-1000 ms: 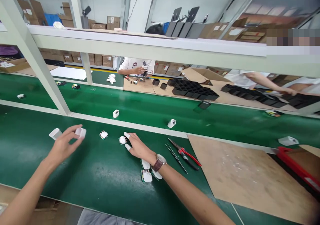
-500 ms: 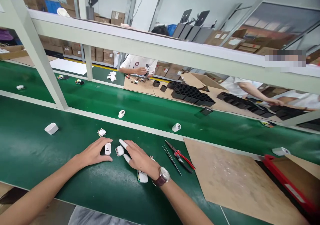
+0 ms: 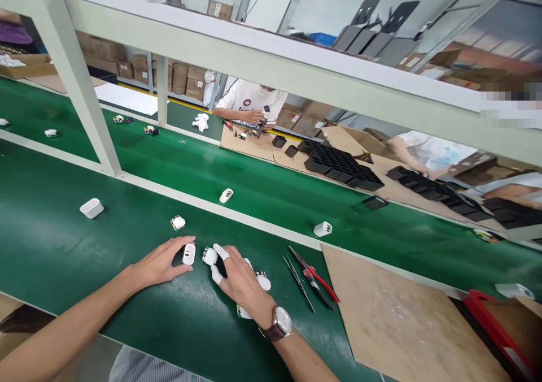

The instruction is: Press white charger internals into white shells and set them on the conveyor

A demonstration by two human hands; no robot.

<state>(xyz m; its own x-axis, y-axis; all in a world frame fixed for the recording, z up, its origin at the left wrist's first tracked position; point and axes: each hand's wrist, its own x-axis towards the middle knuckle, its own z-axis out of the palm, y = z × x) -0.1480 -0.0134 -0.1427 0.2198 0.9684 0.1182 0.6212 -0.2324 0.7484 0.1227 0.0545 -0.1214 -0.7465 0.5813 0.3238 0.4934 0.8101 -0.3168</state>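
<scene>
My left hand (image 3: 160, 263) rests on the green table and pinches a small white charger shell (image 3: 188, 254) between thumb and fingers. My right hand (image 3: 239, 280), with white finger cots and a wristwatch, pinches a small white part with a circuit board (image 3: 209, 256) right beside the shell. Under my right palm lie more white parts (image 3: 263, 282). Another board part (image 3: 178, 222) sits just behind my left hand. An empty white shell (image 3: 91, 208) lies far to the left.
Tweezers (image 3: 298, 282) and red-handled cutters (image 3: 315, 282) lie right of my hand, then a brown board (image 3: 406, 320). White chargers (image 3: 322, 229) ride the conveyor belt (image 3: 271, 190) behind. Across it, other people work beside black trays (image 3: 339, 164).
My left hand came in from the left with the white shell and set it beside my right hand's part. Both hands have barely shifted since; the view tilted down.
</scene>
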